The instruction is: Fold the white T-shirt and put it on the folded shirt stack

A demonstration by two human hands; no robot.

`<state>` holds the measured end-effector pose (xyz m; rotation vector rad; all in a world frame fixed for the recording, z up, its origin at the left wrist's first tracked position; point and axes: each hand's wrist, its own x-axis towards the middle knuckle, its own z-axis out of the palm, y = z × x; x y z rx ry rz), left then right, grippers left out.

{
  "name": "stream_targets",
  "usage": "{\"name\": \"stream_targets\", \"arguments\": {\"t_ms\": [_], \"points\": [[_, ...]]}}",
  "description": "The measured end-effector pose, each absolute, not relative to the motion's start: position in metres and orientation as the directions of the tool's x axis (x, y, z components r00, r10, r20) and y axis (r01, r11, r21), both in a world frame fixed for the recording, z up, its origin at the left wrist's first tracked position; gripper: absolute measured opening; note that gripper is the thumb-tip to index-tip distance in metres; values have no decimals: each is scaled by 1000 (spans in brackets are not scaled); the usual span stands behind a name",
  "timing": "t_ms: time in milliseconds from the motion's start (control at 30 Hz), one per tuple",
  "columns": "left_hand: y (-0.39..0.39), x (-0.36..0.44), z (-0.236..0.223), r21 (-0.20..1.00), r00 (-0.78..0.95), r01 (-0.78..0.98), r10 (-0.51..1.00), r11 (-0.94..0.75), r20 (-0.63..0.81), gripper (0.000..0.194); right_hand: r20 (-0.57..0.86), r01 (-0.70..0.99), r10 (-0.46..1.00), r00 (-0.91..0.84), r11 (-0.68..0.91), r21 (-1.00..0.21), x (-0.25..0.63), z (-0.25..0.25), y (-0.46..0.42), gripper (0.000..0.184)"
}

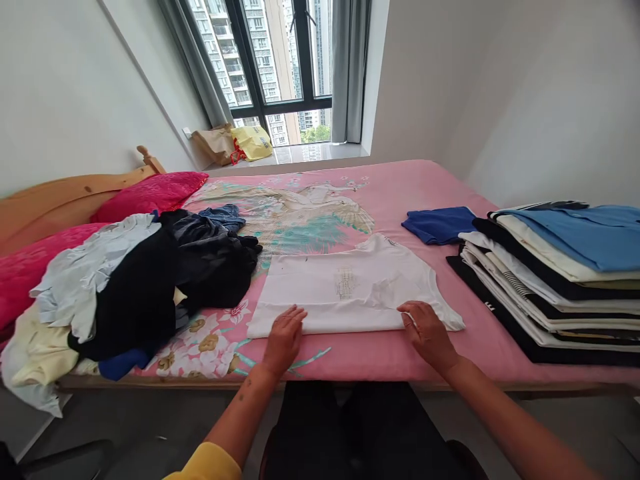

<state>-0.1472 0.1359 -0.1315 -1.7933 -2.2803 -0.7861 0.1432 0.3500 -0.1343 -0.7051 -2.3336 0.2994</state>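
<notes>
A white T-shirt (320, 287) lies on the bed in front of me, partly folded lengthwise, its neckline toward the right and a small printed block on its chest. My left hand (286, 339) rests flat on the near edge of the shirt, fingers stretched out. On the shirt's near edge further right, my right hand (429, 335) touches the fabric with bent fingers, the thumb a little apart from them. Some creases run through the cloth beside the right fingers. Neither hand lifts the shirt.
At the left is a loose heap of clothes (145, 280) beside red pillows (150, 193). A stack of folded clothes (560, 287) stands at the right, with a folded blue garment (440, 225) behind it. Bags (253, 142) sit on the windowsill. The bed's near edge (350, 383) runs before my legs.
</notes>
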Motion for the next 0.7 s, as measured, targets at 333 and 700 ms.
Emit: {"name": "stream_targets", "arguments": {"t_ms": [333,700], "points": [[100,-213,-146,82,-440,893,897,442,-42,62,296,548,531,-794,836,-29,203,-197,385,55],[80,-241,-144,94,-272,960,957,263,100,52,148,480,468,-871,875,61,213,-174,416,69]]}}
